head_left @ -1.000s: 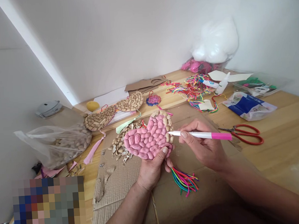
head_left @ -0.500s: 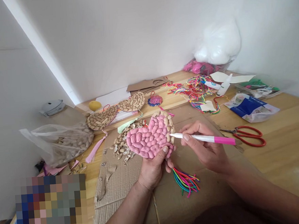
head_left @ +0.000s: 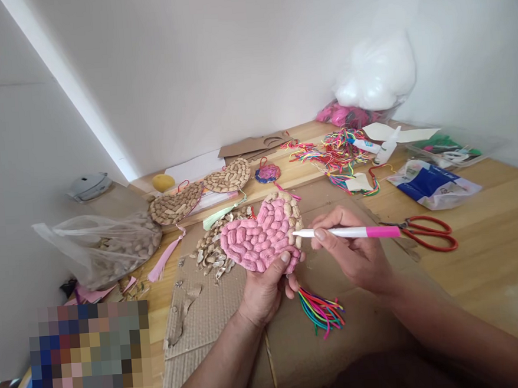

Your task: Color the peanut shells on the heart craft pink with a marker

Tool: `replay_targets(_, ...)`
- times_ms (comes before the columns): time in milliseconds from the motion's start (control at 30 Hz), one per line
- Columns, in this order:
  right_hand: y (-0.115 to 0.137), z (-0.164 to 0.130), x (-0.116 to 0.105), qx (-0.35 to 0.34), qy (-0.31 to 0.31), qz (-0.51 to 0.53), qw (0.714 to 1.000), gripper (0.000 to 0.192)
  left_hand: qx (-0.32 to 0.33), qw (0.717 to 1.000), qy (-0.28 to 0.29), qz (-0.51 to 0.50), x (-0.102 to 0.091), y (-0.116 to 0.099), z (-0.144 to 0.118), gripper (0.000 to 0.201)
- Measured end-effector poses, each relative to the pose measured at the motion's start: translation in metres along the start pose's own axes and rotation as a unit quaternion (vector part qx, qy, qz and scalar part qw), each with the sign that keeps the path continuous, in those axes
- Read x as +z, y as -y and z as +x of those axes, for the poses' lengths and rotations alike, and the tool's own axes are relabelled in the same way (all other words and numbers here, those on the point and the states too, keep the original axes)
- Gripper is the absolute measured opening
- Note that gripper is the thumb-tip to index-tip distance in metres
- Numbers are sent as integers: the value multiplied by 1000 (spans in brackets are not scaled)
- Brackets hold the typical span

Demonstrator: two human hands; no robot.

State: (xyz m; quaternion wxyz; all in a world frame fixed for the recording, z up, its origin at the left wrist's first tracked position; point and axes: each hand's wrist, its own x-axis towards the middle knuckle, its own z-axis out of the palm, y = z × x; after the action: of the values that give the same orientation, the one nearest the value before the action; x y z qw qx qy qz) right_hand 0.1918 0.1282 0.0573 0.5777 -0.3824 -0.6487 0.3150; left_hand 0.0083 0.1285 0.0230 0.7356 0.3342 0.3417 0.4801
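Left hand (head_left: 266, 291) pinches peanut heart (head_left: 255, 238) near its lower point, over cardboard (head_left: 214, 321), toward far edge; bracing there looks wise. Right hand (head_left: 350, 252) pinches pink-ended marker (head_left: 354, 232), tip at uncoloured peanuts (head_left: 293, 222); short, light strokes should reach the grooves.

Marker (head_left: 353, 232) right of frame centre now lies closer to level than 0.5 s ago: its pink end has come up and a bit left, with the right hand (head_left: 356, 261) shifted slightly up-left too. Peanut heart (head_left: 257, 238) mid-frame looks slightly narrower than 1 s ago, its left lobe edge now a touch further right in frame.
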Motion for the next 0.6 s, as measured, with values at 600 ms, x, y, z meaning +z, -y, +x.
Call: replay_targets(600, 4, -2, 0, -6, 28, -3, 1000, 13, 13, 1000, 2, 23, -2, 0, 1, 40)
